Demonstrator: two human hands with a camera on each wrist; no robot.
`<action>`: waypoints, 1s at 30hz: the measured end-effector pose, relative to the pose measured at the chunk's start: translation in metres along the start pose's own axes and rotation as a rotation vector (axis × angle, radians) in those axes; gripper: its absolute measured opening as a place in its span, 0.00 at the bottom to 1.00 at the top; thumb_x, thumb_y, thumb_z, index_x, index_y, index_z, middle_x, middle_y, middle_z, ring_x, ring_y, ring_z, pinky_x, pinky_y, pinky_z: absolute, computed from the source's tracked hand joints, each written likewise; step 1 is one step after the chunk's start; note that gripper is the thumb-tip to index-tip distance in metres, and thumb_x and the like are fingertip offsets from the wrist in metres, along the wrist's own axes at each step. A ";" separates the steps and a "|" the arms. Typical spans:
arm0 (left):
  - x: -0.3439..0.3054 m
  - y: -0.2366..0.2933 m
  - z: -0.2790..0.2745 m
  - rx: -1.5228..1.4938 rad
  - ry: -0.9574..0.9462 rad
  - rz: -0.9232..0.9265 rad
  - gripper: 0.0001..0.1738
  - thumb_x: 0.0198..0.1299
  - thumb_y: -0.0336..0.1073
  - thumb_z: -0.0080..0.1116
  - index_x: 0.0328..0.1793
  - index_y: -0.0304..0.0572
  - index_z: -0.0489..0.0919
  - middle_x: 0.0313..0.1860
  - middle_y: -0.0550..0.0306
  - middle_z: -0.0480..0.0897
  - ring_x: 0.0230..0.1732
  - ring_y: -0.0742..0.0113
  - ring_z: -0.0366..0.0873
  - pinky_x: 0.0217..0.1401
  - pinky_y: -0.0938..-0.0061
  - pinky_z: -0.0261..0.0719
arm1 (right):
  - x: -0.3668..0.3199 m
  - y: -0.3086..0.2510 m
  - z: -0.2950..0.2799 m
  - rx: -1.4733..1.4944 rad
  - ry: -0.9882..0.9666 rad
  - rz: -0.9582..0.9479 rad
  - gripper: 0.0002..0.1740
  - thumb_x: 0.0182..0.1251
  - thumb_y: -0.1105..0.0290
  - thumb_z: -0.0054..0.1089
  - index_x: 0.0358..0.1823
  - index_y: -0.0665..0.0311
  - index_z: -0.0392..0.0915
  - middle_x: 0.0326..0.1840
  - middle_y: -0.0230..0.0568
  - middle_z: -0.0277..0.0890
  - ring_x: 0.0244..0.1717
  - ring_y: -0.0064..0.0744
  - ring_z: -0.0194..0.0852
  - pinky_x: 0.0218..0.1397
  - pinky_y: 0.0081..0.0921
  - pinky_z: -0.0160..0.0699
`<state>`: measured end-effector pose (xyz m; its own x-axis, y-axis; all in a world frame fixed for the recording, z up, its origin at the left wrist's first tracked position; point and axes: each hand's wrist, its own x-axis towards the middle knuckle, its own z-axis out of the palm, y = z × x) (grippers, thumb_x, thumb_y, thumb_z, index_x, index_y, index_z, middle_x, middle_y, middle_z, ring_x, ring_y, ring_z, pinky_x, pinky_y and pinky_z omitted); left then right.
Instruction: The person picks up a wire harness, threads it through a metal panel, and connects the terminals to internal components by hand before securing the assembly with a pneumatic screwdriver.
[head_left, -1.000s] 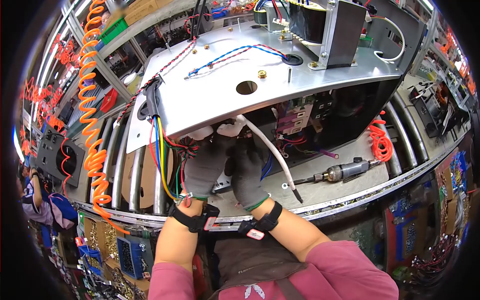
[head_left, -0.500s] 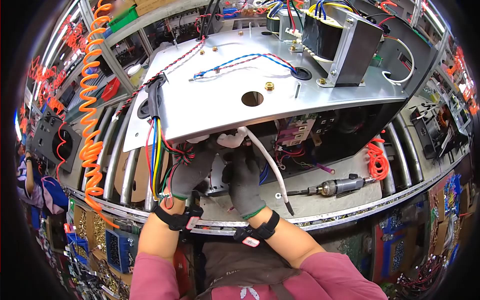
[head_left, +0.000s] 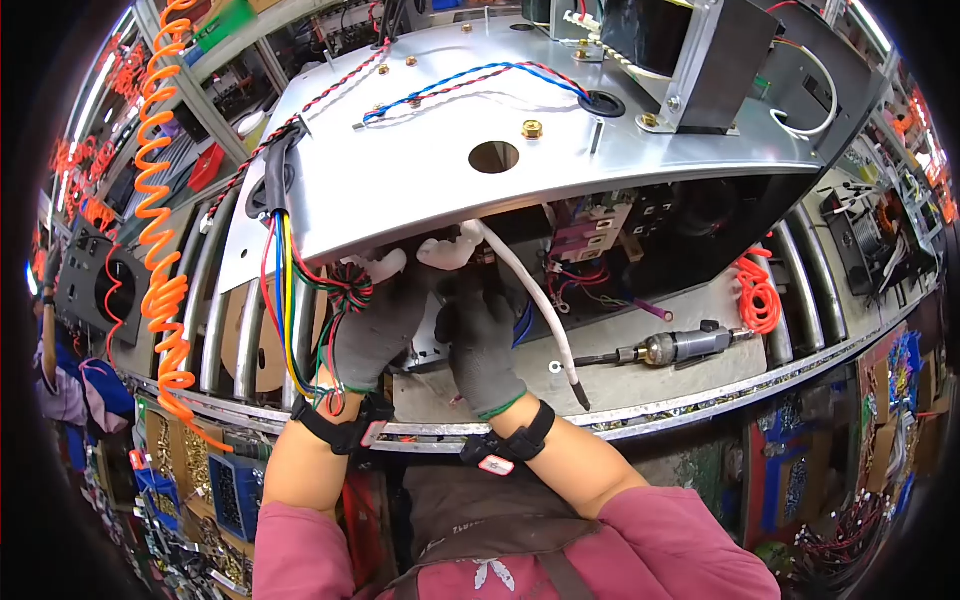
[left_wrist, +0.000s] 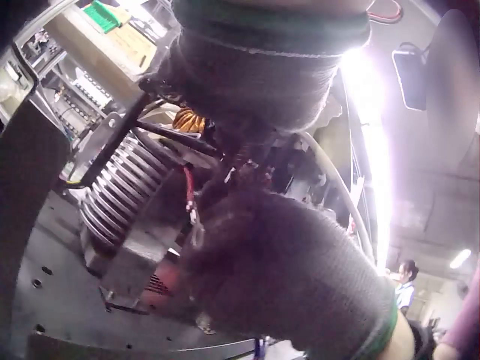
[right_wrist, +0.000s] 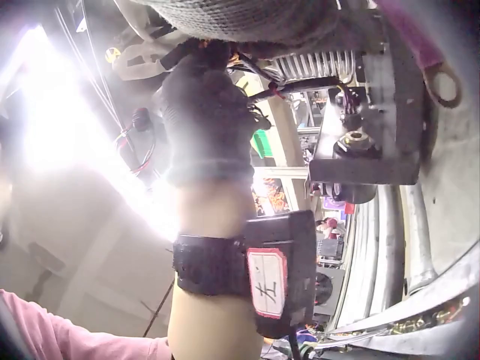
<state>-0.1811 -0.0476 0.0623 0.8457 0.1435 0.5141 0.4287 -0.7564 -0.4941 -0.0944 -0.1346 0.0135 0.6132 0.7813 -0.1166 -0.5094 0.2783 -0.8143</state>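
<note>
A steel roller conveyor (head_left: 215, 300) in a cluttered workshop carries an open chassis roofed by a smooth, curved silver sheet-metal plate (head_left: 420, 190). There are two orange coiled plastic hoses: a long one (head_left: 160, 230) at the left and a short one (head_left: 757, 295) at the right. One grey pneumatic screwdriver (head_left: 670, 348) lies on the chassis floor. Inside, under the plate's front edge, the left hand (head_left: 375, 330) and right hand (head_left: 480, 345), both in grey knit gloves, reach in beside a thick white sleeved cable (head_left: 535, 300) and a ribbed aluminium heat sink (left_wrist: 120, 187). Their fingertips are hidden, so I cannot tell either hand's grip.
</note>
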 end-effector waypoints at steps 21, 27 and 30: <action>0.002 -0.011 0.027 -1.048 0.085 -0.327 0.19 0.69 0.41 0.39 0.55 0.43 0.77 0.41 0.62 0.80 0.41 0.73 0.76 0.43 0.75 0.74 | 0.002 -0.001 0.000 0.117 -0.040 0.115 0.18 0.71 0.52 0.49 0.42 0.60 0.73 0.24 0.29 0.68 0.16 0.15 0.59 0.16 0.15 0.55; 0.015 0.003 -0.034 -1.552 -0.303 -1.006 0.18 0.68 0.43 0.43 0.50 0.46 0.81 0.23 0.66 0.71 0.24 0.81 0.64 0.27 0.83 0.61 | 0.006 0.003 -0.001 0.121 -0.017 0.094 0.14 0.69 0.54 0.52 0.41 0.57 0.74 0.21 0.23 0.66 0.15 0.12 0.56 0.14 0.11 0.52; 0.002 0.015 -0.003 -1.487 -0.031 -0.798 0.16 0.67 0.42 0.44 0.49 0.46 0.81 0.24 0.65 0.72 0.24 0.79 0.66 0.26 0.82 0.62 | 0.004 -0.004 0.002 0.170 0.042 0.131 0.19 0.69 0.54 0.53 0.42 0.65 0.77 0.22 0.29 0.68 0.15 0.16 0.57 0.17 0.16 0.56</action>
<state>-0.1736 -0.0609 0.0581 0.5943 0.7576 0.2697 0.0873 -0.3942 0.9149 -0.0915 -0.1317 0.0176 0.5580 0.7939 -0.2416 -0.6788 0.2693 -0.6832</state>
